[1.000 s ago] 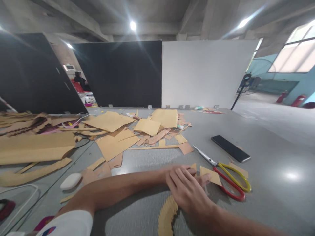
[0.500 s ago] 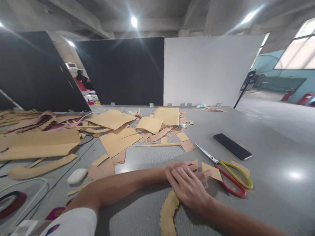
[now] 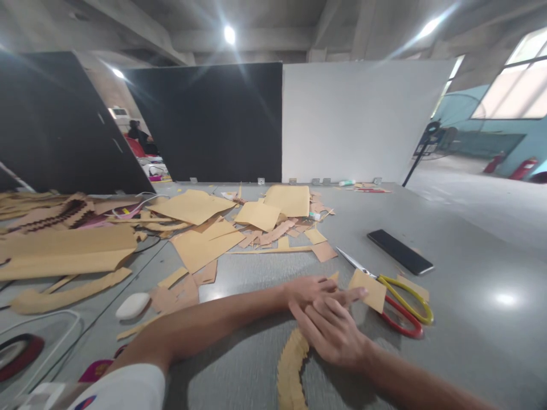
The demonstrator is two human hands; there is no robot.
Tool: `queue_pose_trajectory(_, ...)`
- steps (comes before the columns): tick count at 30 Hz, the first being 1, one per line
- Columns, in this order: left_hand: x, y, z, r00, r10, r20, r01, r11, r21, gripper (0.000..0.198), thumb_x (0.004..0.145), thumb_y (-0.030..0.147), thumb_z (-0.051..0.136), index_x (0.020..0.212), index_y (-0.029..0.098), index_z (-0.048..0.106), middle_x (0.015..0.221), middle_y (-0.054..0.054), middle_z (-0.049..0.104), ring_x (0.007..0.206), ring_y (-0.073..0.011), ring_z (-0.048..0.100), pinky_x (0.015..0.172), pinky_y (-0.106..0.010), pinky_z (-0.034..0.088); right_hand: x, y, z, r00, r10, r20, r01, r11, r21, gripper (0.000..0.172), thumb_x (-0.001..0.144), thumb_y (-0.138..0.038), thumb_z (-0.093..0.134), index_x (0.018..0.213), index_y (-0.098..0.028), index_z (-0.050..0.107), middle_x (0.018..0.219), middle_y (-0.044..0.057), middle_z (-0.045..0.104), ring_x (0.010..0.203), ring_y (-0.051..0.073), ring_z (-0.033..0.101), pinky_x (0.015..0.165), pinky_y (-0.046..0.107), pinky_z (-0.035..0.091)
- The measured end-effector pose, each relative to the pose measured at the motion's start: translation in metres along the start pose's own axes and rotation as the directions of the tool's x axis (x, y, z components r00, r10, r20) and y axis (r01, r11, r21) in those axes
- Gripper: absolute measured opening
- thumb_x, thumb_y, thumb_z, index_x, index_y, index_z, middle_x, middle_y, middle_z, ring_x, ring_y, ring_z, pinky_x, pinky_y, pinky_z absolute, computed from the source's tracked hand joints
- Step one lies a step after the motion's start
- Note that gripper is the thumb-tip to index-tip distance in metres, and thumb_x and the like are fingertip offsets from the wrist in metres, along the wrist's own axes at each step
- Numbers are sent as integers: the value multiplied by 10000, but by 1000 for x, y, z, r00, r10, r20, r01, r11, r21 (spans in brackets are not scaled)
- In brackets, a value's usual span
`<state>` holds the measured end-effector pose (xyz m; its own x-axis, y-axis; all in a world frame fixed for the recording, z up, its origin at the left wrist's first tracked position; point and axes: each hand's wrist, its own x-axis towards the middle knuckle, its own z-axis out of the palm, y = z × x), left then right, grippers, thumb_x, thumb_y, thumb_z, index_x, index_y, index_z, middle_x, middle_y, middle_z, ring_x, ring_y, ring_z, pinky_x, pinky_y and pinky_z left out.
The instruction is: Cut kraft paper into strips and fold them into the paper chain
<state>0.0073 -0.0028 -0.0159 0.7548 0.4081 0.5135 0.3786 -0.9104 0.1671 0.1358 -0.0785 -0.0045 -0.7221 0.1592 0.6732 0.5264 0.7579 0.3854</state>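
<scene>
My left hand [image 3: 311, 291] lies low over the grey table, with its index finger pointing right toward a small tan paper square [image 3: 370, 289]. Whether it grips anything is hidden. Across its fingers and back rests my right hand [image 3: 335, 330], its fingers bent and partly overlapping the left; what lies under them cannot be seen. A curved, pleated tan paper strip [image 3: 293, 370] lies just below the hands. Scissors [image 3: 401, 307] with one yellow and one red handle lie right of the hands, partly under the paper square.
A black phone [image 3: 400, 251] lies at the right. Paper sheets and scraps [image 3: 207, 245] spread over the middle and left of the table [image 3: 470, 319]. A white case [image 3: 133, 306] and a tape roll [image 3: 19, 353] are at the left. Black and white panels stand behind.
My right hand's fingers have bent more and drawn back slightly from the left fingertips. The small paper square has turned a little more upright. The whole view has shifted slightly.
</scene>
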Motion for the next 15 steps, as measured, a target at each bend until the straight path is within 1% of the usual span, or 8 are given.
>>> queue_pose_trajectory(1, 6, -3, -3, 993, 118, 25, -118, 993, -5, 428, 988, 342, 595, 1415, 372, 568, 1168, 15, 746, 838, -182, 692, 748, -324, 611, -2, 0, 0, 999, -32, -35, 33, 999, 31, 345, 938, -61, 472, 1217, 17, 661, 718, 66, 636, 663, 207, 549, 641, 369, 420)
queue_pose_trajectory(3, 10, -7, -8, 937, 349, 31, -350, 935, 54, 417, 1022, 256, 511, 1435, 303, 552, 1379, -15, 665, 800, -184, 666, 696, -343, 577, -7, 0, 1, 989, -92, -119, 105, 989, 106, 295, 924, -62, 494, 1147, -19, 683, 638, 34, 605, 580, 183, 522, 552, 345, 378)
queue_pose_trajectory(5, 10, -9, -11, 893, 449, 42, -450, 881, 148, 432, 1027, 163, 438, 1432, 265, 548, 1497, -39, 570, 735, -175, 635, 642, -351, 537, -14, 0, 6, 976, -108, -187, 141, 975, 174, 240, 912, -76, 521, 1078, -71, 694, 572, 1, 568, 510, 163, 491, 493, 323, 346)
queue_pose_trajectory(7, 7, -10, -11, 896, 435, 83, -443, 872, 210, 445, 1018, 133, 412, 1415, 266, 564, 1525, -41, 537, 697, -170, 620, 615, -349, 516, -20, 0, 12, 974, -101, -203, 145, 965, 220, 209, 909, -105, 565, 1080, -93, 685, 578, -2, 586, 491, 156, 513, 474, 309, 370)
queue_pose_trajectory(9, 6, -11, -8, 924, 366, 115, -383, 889, 251, 446, 1020, 159, 404, 1428, 252, 560, 1526, -52, 532, 701, -179, 631, 606, -349, 515, -26, 0, 17, 976, -90, -200, 140, 957, 255, 222, 918, -148, 604, 1128, -112, 665, 618, 6, 622, 511, 161, 567, 489, 305, 430)
queue_pose_trajectory(10, 5, -12, -6, 941, 321, 110, -339, 903, 263, 450, 1024, 178, 401, 1446, 238, 544, 1525, -62, 533, 708, -184, 640, 601, -347, 518, -27, 0, 19, 977, -82, -197, 134, 953, 270, 238, 924, -170, 617, 1154, -121, 653, 632, 7, 632, 521, 164, 587, 496, 305, 454)
queue_pose_trajectory(12, 4, -15, -2, 970, 235, 62, -243, 933, 265, 481, 1031, 187, 381, 1502, 196, 479, 1525, -95, 531, 724, -195, 660, 588, -339, 526, -29, 1, 20, 980, -61, -188, 117, 946, 302, 273, 937, -189, 615, 1201, -121, 627, 631, -1, 628, 512, 163, 597, 491, 302, 475)
queue_pose_trajectory(15, 3, -22, 3, 988, 151, -29, -142, 969, 205, 556, 1025, 156, 352, 1581, 149, 339, 1521, -158, 524, 778, -216, 688, 600, -332, 554, -28, 4, 18, 981, 2, -192, 66, 935, 350, 299, 944, -126, 544, 1235, -81, 592, 599, -16, 602, 456, 145, 557, 457, 284, 461)
